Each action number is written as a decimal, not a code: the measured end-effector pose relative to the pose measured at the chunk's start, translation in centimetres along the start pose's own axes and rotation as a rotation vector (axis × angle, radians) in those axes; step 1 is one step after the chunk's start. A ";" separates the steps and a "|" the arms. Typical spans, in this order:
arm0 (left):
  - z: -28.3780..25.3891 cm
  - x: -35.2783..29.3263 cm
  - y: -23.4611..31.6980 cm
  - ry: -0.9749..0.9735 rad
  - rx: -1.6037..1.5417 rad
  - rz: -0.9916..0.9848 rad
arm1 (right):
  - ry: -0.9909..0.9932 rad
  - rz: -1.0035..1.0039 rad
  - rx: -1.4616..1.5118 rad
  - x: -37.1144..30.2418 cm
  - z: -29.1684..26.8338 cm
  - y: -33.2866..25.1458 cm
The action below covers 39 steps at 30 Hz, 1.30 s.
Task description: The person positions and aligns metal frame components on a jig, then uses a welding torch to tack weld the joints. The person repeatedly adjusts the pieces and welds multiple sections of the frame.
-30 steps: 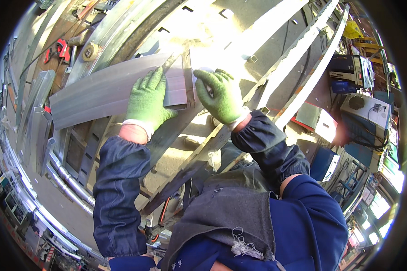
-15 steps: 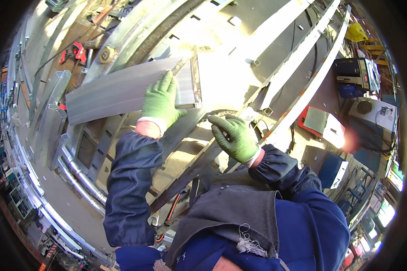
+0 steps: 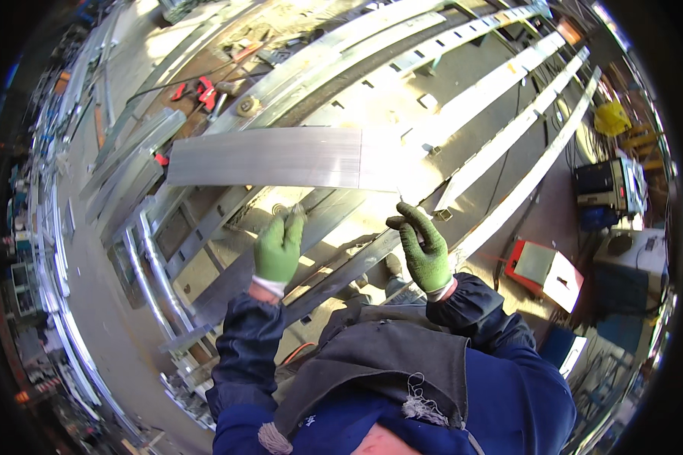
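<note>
A long flat silvery metal profile (image 3: 273,159) lies across the metal beams ahead of me. A thin line crosses it toward its right end, which washes out in glare. My left hand (image 3: 278,250), in a green glove, is held just on the near side of the profile, fingers stretched out and apart from it. Also in a green glove, my right hand (image 3: 425,250) is raised near the profile's right end. Its thumb and fingers are pinched together; whatever they hold is too small and bright to make out.
Long metal rails (image 3: 501,72) run away to the upper right. A red clamp (image 3: 205,92) lies at the upper left. Shiny round tubes (image 3: 159,269) are at the left. A red and white machine (image 3: 542,273) stands on the right, with a black one (image 3: 603,186) beyond it.
My left hand has come off the profile and drawn back toward me. My right hand has shifted right. My view has turned, and the profile now lies more level in it.
</note>
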<state>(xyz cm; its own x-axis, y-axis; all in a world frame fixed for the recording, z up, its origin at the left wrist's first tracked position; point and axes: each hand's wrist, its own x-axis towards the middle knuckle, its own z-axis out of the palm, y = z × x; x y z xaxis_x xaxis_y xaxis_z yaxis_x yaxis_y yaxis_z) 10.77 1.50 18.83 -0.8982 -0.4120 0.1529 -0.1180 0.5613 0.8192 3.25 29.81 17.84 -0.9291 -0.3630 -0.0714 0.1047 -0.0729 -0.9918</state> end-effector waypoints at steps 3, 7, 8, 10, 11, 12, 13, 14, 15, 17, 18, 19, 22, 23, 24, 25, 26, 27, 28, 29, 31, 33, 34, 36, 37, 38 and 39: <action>-1.7 -7.0 2.7 -0.020 -0.047 -0.116 | -0.005 -0.172 -0.162 -1.5 0.8 -2.1; 1.2 -12.8 5.7 -0.181 -0.039 0.049 | -0.239 -0.377 -0.185 -3.5 1.5 -2.9; 1.7 -13.0 6.9 -0.195 -0.123 0.058 | -0.327 -0.339 -0.187 -4.0 1.8 -2.7; 2.1 -13.7 7.7 -0.270 -0.241 0.074 | -0.404 -0.422 -0.337 -4.7 3.6 -4.0; 1.9 -13.8 7.5 -0.351 -0.152 0.117 | -0.436 -0.470 -0.443 -4.9 4.1 -4.3; 1.6 -14.0 7.4 -0.395 -0.277 0.093 | -0.411 -0.503 -0.313 -4.7 5.1 -4.0; 1.0 -13.9 7.8 -0.435 -0.402 0.071 | -0.402 -0.467 -0.307 -4.9 5.2 -4.0; 0.1 -13.9 7.6 -0.422 -0.466 -0.013 | -0.379 -0.435 -0.312 -5.0 4.9 -4.2; -0.7 -13.8 7.3 -0.413 -0.529 -0.096 | -0.352 -0.402 -0.317 -4.9 4.5 -4.4; -0.1 -12.6 1.0 -0.151 -0.220 -0.127 | -0.302 -0.417 -0.290 -4.6 4.0 -4.5; -1.8 -10.7 1.7 -0.015 -0.084 -0.259 | -0.290 -0.337 -0.283 -4.5 3.2 -4.9; -3.0 -9.7 -1.4 0.087 0.214 -0.230 | -0.294 -0.259 -0.254 -4.5 2.9 -5.2; -2.7 -7.9 -7.9 0.114 0.645 -0.305 | -0.266 -0.287 -0.340 -4.2 1.7 -6.9; -2.7 -7.6 -8.2 0.037 0.702 -0.345 | -0.234 -0.272 -0.322 -4.2 1.3 -7.0; -2.4 -7.3 -9.6 0.007 0.712 -0.340 | -0.226 -0.261 -0.278 -3.8 0.9 -7.2; -2.0 -7.8 -12.0 -0.023 0.735 -0.348 | -0.195 -0.275 -0.212 -3.5 1.2 -7.2; -1.7 -8.2 -14.0 -0.057 0.756 -0.357 | -0.170 -0.242 -0.184 -3.5 1.6 -7.6; -1.3 -8.4 -15.3 -0.016 0.750 -0.331 | -0.137 -0.211 -0.163 -3.5 1.7 -8.2; -1.1 -8.6 -15.5 0.017 0.743 -0.303 | -0.114 -0.179 -0.160 -3.5 1.5 -8.1; -1.1 -8.6 -15.7 0.051 0.740 -0.278 | -0.133 -0.152 -0.160 -3.3 1.5 -8.1; -1.3 -8.3 -15.0 0.044 0.479 -0.329 | -0.171 -0.093 -0.166 -3.0 1.0 -8.2; -1.6 -7.7 -11.2 0.071 0.113 -0.365 | -0.264 -0.054 -0.193 -2.4 0.5 -8.5; -1.8 -7.7 -9.5 0.032 -0.052 -0.321 | -0.308 -0.060 -0.214 -2.1 0.8 -8.9; -1.7 -7.9 -5.5 0.051 -0.320 -0.059 | -0.402 -0.076 -0.276 -1.5 1.2 -9.8; -2.5 -8.1 -2.4 -0.007 -0.481 -0.100 | -0.440 -0.030 -0.230 -1.2 1.5 -9.9; -2.9 -8.4 0.2 0.004 -0.497 -0.027 | -0.476 -0.046 -0.266 -1.2 2.1 -10.4; -3.8 -8.3 2.4 0.031 -0.496 0.061 | -0.525 -0.083 -0.290 -1.0 3.2 -11.2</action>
<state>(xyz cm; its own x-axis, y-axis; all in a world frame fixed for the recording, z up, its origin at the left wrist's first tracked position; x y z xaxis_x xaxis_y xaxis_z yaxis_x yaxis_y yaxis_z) 19.60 3.55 21.65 -0.8834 -0.4145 0.2186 0.1563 0.1790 0.9713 4.14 28.06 29.37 -0.6233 -0.7820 -0.0037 -0.1305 0.1087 -0.9855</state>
